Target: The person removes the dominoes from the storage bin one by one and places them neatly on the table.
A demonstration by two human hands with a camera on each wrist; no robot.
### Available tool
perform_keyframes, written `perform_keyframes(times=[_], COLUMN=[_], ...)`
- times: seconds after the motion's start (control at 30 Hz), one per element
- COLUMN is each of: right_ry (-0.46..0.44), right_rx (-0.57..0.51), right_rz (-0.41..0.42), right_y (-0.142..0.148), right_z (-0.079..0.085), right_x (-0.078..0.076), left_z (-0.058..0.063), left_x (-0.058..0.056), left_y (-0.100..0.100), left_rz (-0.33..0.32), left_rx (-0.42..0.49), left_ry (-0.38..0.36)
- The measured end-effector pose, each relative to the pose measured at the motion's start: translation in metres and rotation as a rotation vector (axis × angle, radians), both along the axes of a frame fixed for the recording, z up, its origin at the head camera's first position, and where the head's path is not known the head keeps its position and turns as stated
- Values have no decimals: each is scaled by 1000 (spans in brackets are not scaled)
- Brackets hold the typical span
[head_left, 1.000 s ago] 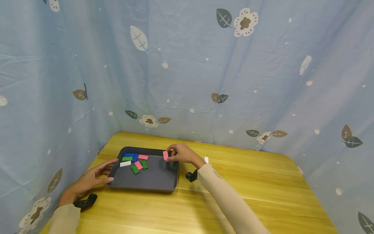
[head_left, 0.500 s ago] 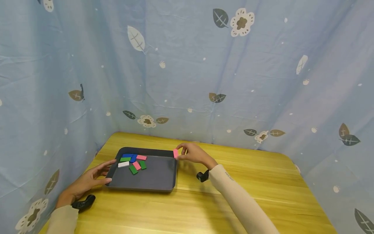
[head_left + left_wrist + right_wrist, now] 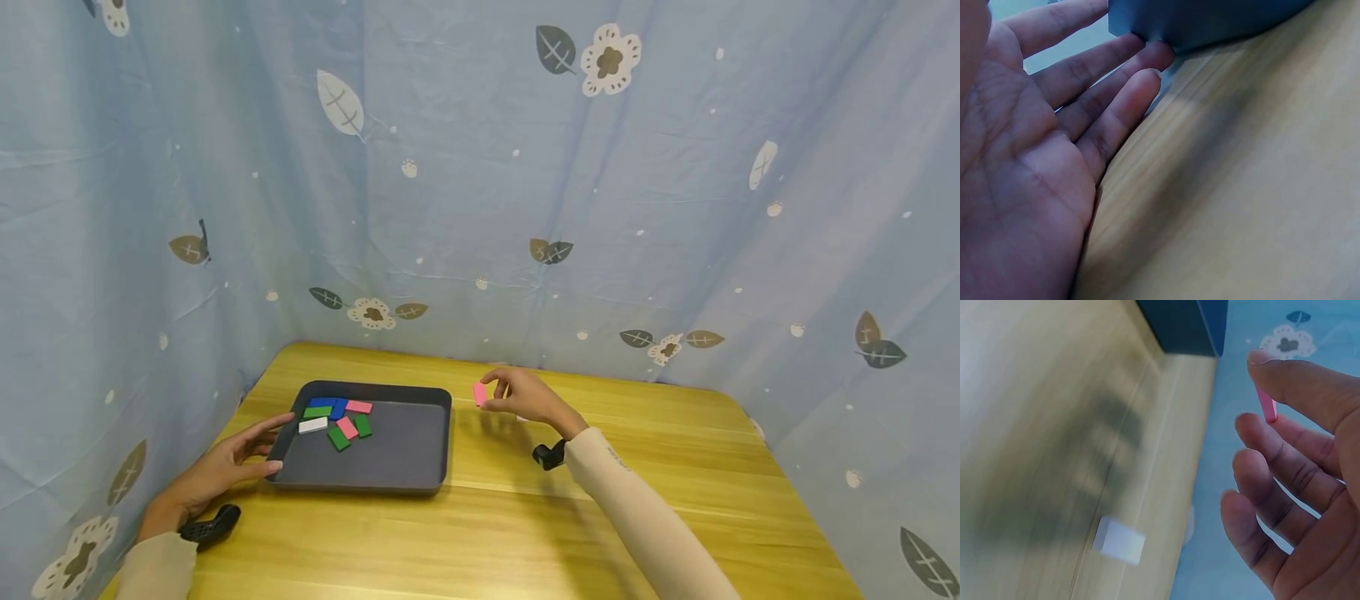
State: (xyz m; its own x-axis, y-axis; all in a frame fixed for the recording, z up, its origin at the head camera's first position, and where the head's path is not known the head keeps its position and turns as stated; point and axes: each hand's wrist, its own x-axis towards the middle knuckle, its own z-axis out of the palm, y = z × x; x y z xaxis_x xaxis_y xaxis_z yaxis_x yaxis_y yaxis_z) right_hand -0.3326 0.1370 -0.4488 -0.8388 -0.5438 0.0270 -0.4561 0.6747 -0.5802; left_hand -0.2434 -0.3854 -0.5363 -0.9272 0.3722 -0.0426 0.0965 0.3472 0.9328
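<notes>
My right hand (image 3: 528,396) pinches a pink domino (image 3: 480,394) between thumb and finger, held above the table to the right of the tray. In the right wrist view only a thin pink edge shows between the fingertips. The dark grey tray (image 3: 375,483) lies at the left of the table. Several green, blue, pink and white dominoes are clustered flat in its far left part, among them a white domino (image 3: 312,425) and a green domino (image 3: 339,439). My left hand (image 3: 221,471) rests at the tray's left side, its fairly straight fingers touching the wall.
A white block (image 3: 1120,540) lies on the wooden table (image 3: 420,550), mostly hidden behind my right hand in the head view. A blue patterned curtain (image 3: 450,208) hangs along the back and both sides. Black wrist devices sit on both arms.
My right hand has carried the pink domino rightward, from over the tray's right part to over the table. My left hand stays at the tray's side, and the view has shifted slightly.
</notes>
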Motion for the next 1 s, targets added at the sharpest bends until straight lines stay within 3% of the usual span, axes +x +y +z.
perform_keyframes(times=[0.67,1.0], right_ry=[48,9], right_rx=[-7,2], right_rz=[-102,-143], right_y=[69,92], right_z=[-15,-31], right_x=[3,4], left_z=[3,3], left_x=[-1,1], left_y=[2,3], left_rz=[-3,2], left_rx=[1,0], left_ry=[23,7])
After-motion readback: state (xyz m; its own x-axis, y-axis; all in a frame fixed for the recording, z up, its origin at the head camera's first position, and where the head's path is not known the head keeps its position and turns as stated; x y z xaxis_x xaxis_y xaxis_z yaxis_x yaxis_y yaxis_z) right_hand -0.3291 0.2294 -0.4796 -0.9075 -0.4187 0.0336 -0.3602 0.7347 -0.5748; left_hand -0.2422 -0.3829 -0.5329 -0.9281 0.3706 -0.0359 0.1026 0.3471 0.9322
